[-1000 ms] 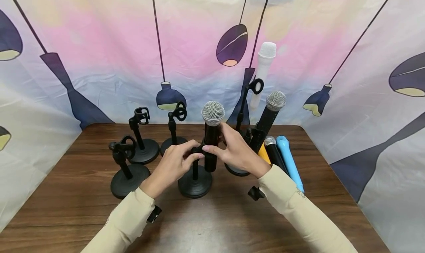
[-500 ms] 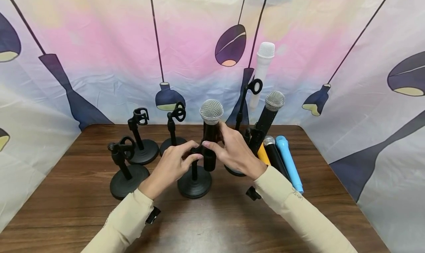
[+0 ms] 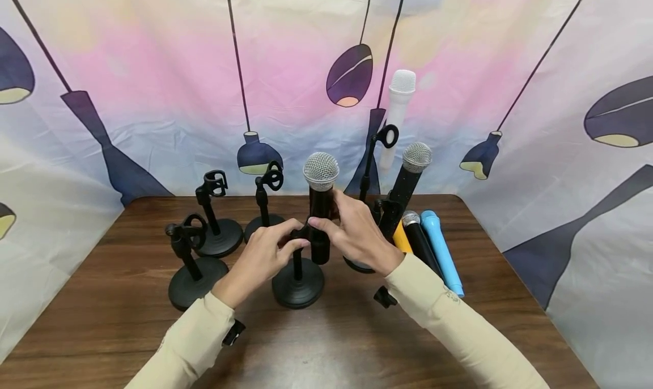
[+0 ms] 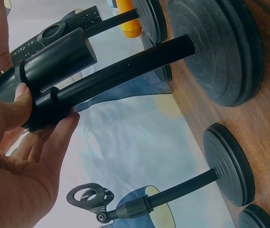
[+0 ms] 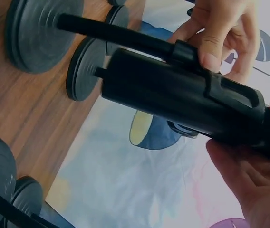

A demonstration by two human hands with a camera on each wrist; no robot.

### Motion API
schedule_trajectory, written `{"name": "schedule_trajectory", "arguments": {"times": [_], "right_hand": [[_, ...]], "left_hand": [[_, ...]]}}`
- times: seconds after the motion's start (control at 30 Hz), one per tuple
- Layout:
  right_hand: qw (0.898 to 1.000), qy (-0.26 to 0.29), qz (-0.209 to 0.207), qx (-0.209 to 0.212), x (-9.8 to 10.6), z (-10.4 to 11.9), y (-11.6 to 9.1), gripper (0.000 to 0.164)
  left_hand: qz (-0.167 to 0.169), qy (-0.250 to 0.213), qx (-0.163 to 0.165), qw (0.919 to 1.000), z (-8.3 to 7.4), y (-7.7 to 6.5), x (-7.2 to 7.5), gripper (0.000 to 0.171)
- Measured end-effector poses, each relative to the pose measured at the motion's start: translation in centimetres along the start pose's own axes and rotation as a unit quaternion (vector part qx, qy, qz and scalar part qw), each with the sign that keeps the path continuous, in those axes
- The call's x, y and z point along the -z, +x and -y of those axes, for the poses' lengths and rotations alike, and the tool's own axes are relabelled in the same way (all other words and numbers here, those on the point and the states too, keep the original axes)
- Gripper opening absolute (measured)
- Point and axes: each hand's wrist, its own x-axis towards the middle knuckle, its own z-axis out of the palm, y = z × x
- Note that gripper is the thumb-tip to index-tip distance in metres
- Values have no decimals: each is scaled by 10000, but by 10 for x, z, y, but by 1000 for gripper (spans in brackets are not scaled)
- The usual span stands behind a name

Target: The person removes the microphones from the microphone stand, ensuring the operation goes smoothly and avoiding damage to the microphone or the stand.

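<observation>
The black handheld microphone, set in the clip of the desktop stand, is gripped by the right hand, the stand's top being pinched by the left hand; a stiff, smooth, probably weighty barrel is best held midway.

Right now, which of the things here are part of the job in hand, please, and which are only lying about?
In the job:
held black microphone
held stand

Seemingly aside for now:
three empty stands at left
blue microphone
black microphone lying beside it
orange microphone
speckled microphone, tilted in a clip
white microphone
</observation>
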Motion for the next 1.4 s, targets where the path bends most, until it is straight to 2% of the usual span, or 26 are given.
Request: {"name": "schedule_trajectory", "arguments": {"times": [0.13,0.3,0.37,0.57,0.67,0.83,1.07,1.17,1.4], "right_hand": [[9997,148,160,-148,1,2,1,41],[9933,687,761,-542,6,1,-1,49],[9924,711,832,-562,7,0,-3,47],[9988,273,302,-274,5,-2,-4,24],[9994,194,165,-214,4,-1,-2,25],[9993,135,283,-188,5,-2,-1,31],[9946,741,711,-180,6,-5,0,44],[9958,674,616,-98,3,-6,-1,41],[9997,139,178,21,-1,-4,-2,44]], "left_hand": [[-52,38,-17,10000,0,-2,-1,23],[-104,49,-91,9999,0,-1,-2,22],[-82,43,-87,9999,0,-1,-3,21],[-38,-19,-101,9999,1,1,-4,20],[-38,-40,-98,9999,1,1,-3,20],[-16,-63,-103,9999,1,1,-2,21],[6,-127,-117,9999,1,1,0,20],[16,-105,-68,9999,1,1,0,21],[64,-68,-48,9999,2,0,1,22]]}}
